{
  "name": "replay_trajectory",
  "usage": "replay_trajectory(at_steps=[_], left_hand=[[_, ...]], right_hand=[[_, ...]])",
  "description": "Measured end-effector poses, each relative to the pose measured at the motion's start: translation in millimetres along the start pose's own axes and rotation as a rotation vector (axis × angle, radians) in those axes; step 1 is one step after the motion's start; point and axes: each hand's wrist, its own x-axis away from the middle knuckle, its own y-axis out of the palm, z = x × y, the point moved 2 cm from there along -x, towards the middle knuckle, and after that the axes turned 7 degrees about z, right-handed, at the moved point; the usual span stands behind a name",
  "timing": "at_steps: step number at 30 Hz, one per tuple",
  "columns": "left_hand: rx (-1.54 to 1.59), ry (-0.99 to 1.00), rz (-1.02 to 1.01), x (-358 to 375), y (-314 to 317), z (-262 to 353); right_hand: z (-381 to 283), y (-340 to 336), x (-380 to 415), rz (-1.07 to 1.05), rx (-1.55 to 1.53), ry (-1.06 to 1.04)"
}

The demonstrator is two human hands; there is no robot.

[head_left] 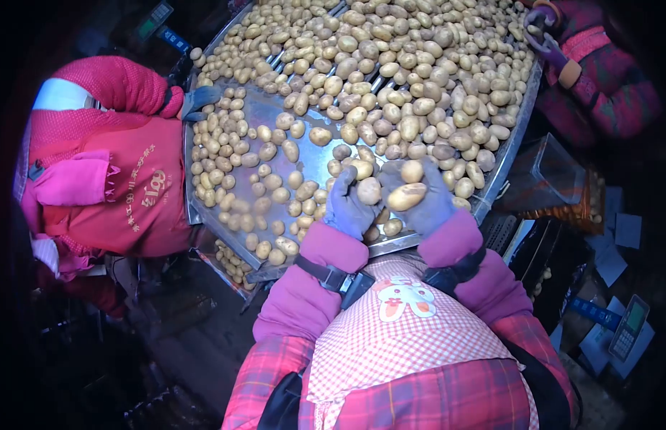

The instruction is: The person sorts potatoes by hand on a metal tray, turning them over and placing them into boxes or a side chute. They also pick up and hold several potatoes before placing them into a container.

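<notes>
My left hand (347, 206), in a bluish-grey glove, is curled palm up around a round potato (369, 190). Another potato (362, 169) rests at its fingertips. Close beside it, my right hand (435, 199), gloved alike, cups a long potato (406, 196) and a rounder potato (412, 171). Both hands are over the near edge of a metal sorting table (315, 154) strewn with loose potatoes. A few potatoes lie below and between my hands, partly hidden by them.
A large heap of potatoes (419, 64) covers the far side over metal rollers. A co-worker's gloved hand (200, 100) reaches in from the left; another person's gloved hands (544, 36) are at the upper right. A clear plastic bin (548, 175) and a scale display (629, 326) stand right.
</notes>
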Motion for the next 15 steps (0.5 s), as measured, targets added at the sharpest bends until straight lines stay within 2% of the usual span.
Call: replay_trajectory(at_steps=[1,2,3,4,5,6,7,8,9,10,11,12,14,15], left_hand=[[-0.009,-0.006,0.000,-1,6,-7],[-0.135,0.091,0.009,0,14,-13],[-0.260,0.188,0.017,1,23,-19],[-0.272,0.178,0.017,5,33,-25],[-0.568,0.360,-0.025,12,46,-28],[-0.862,0.541,-0.076,16,54,-31],[-1.129,0.804,-0.264,13,43,-36],[-1.135,0.793,-0.280,12,49,-43],[-1.129,0.734,-0.328,12,60,-52],[-1.121,0.674,-0.376,11,71,-60],[-1.295,0.526,-0.131,8,80,-63],[-1.301,0.513,-0.151,10,96,-74],[-0.784,0.058,0.088,17,127,-101],[-0.908,0.070,0.051,-5,97,-107]], right_hand=[[-20,19,20,0.011,0.282,-0.161],[-42,36,40,0.028,0.562,-0.321],[-33,23,33,0.040,0.551,-0.322],[-13,4,17,0.020,0.215,-0.164],[-10,-1,14,-0.001,-0.123,-0.008],[-11,-12,20,0.011,-0.136,-0.013],[-34,-9,36,-0.069,-0.086,-0.033],[-55,-6,47,-0.148,-0.033,-0.055],[-66,-6,53,-0.109,-0.424,0.218],[-74,-12,58,-0.100,-0.434,0.204],[-80,-17,64,-0.131,-0.499,0.237],[-85,-25,69,-0.161,-0.563,0.266],[-87,-47,72,-0.161,-0.583,0.252],[-92,-58,75,-0.158,-0.458,0.141]])
